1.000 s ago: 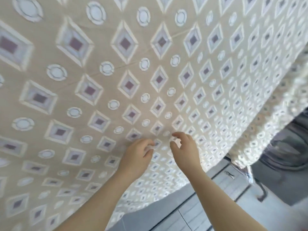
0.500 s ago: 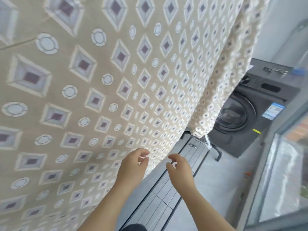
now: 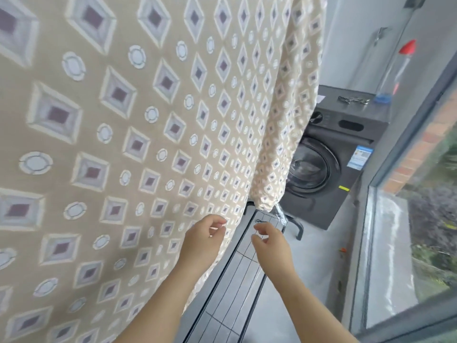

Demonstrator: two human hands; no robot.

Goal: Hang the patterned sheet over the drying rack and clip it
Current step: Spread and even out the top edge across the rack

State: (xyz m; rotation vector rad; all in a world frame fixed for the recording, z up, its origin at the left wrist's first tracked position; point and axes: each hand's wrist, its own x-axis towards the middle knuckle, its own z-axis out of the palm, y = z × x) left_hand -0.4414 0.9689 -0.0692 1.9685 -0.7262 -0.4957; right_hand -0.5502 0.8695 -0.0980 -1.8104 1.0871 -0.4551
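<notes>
Though its top runs out of view, the patterned sheet [image 3: 148, 144] hangs down across the left and centre, its lower edge falling beside the drying rack [image 3: 222, 305].

Item: patterned sheet. Beige cloth, diamond-and-ring print, right side bunched in a long fold. Judged soft, light and limp; likely to slide on a rail and to sag if taken at one point only. Best hold: the free hanging edge, nipped between thumb and forefinger, cloth and rail together where a clip goes.

Item: left hand [image 3: 205, 241]. In front of the sheet's lower edge; fingers [image 3: 218, 220] curled, thumb and forefinger tips apart, no cloth seen nipped; contact uncertain.

Item: right hand [image 3: 269, 241]. Just beside that edge, over bare rack rails, clear of the cloth; fingers loosely curled, nothing held.

Item: small dark object [image 3: 259, 221] on the rack, just beyond the right hand. Perhaps a clip; too small to tell.

Item: washing machine [image 3: 321, 164]. Dark, beyond the rack's far end.
</notes>
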